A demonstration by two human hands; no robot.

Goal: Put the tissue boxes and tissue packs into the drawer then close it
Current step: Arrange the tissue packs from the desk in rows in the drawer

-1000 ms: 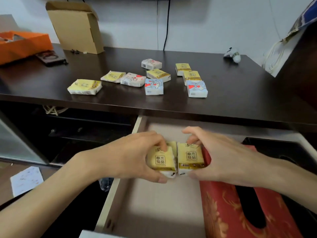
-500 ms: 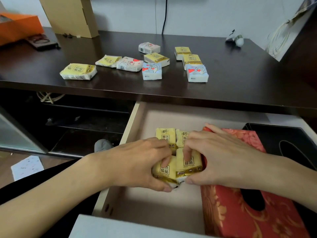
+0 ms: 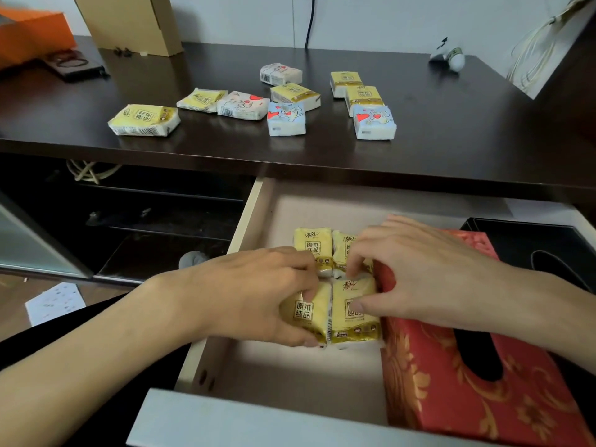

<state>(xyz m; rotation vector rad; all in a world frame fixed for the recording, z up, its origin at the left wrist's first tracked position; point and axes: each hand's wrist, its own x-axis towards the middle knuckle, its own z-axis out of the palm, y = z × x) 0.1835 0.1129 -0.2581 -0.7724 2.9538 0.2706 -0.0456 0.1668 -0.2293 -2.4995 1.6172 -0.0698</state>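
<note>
Your left fingers point(image 3: 306, 287) are curled over the top of a yellow tissue pack point(image 3: 306, 312), thumb under its near edge, so your left hand point(image 3: 248, 295) is gripping it. Your right fingers point(image 3: 358, 258) pinch down at the seam where the packs meet, and the right thumb lies flat on the neighbouring yellow pack point(image 3: 354, 312); your right hand point(image 3: 425, 272) is pressing that pack more than lifting it.

A second ago you held these two packs up above the open drawer point(image 3: 245, 221). Now they sit low on the drawer floor in the centre of the frame, tight against two more yellow packs point(image 3: 314, 248) just behind them, the four making a square block. That means this pair is as good as placed, and your hands should be free to let go.

The packs are small, soft, plastic-wrapped, yellow with a boxed label. The right-hand ones touch the red patterned tissue box point(image 3: 451, 375) at lower right; a black tissue box point(image 3: 532, 243) lies beyond it at the right edge.

Much remains, by my judgement: nine packs lie on the dark desk top point(image 3: 451, 130) in the upper half, yellow, pink and two blue heart-printed packs point(image 3: 286, 119), and the drawer stands wide open.
</note>
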